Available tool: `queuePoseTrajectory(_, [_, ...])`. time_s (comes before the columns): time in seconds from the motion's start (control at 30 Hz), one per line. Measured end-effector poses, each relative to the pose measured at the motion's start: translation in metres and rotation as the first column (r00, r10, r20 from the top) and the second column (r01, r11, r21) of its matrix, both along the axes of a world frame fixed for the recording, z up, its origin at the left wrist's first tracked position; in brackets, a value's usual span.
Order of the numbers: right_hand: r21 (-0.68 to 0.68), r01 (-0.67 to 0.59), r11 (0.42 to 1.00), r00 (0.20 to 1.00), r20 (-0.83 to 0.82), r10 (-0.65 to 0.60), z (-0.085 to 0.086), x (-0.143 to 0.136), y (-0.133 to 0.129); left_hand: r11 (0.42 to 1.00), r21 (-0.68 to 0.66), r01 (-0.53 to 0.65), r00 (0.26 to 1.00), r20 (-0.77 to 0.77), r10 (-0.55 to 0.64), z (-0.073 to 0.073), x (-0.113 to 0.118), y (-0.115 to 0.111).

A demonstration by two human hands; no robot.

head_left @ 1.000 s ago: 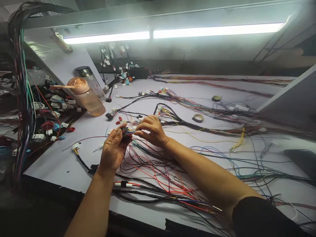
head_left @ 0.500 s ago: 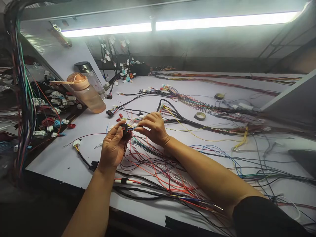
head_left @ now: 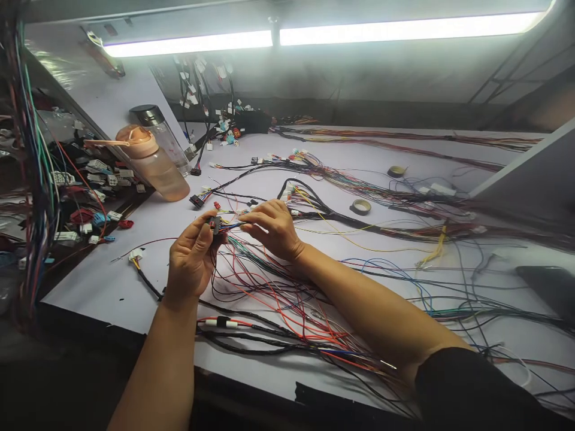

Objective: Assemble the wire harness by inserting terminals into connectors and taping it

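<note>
A black connector [head_left: 216, 225] with a bit of red on it is gripped between the thumb and fingers of my left hand [head_left: 191, 258]. Several thin coloured wires run out of its right side. Just right of it, my right hand [head_left: 273, 230] pinches some of these wires [head_left: 232, 225] between thumb and fingertips. Below both hands, a loose spread of red, green and dark wires [head_left: 269, 287] lies on the white table [head_left: 90, 281]. My left hand partly hides the connector.
Two bottles, one peach-topped [head_left: 164, 173] and one black-capped [head_left: 169, 134], stand at the left beside piled connectors [head_left: 96, 179]. Wire harnesses [head_left: 359, 222] cross the table. Two tape rolls [head_left: 360, 207] lie right of centre. A hanging wire bundle [head_left: 38, 191] is at far left.
The whole view has shifted slightly, with things now a little further left and up. My left hand and the connector have moved slightly left, a little away from my right hand.
</note>
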State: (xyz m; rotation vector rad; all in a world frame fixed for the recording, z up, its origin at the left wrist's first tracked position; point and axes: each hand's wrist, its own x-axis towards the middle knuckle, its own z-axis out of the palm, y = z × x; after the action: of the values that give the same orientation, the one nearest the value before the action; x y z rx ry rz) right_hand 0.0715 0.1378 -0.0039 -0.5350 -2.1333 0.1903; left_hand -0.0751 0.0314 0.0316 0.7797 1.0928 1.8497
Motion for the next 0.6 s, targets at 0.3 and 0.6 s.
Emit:
queuePoseTrajectory(0.3, [0.001,-0.011,1.0,1.0,-0.019,0.011,-0.0015,-0.0016,-0.0036,1.0,0.005,0.004,1.0,-0.012,-0.004,-0.0013,-0.0052,-0.0006])
queuePoseTrajectory(0.6, [-0.015,0.013,1.0,0.999,-0.03,-0.014,0.004,-0.0001,-0.0056,0.999,0.035,-0.011,0.999,-0.038,0.013,-0.0001,-0.0069,0.0002])
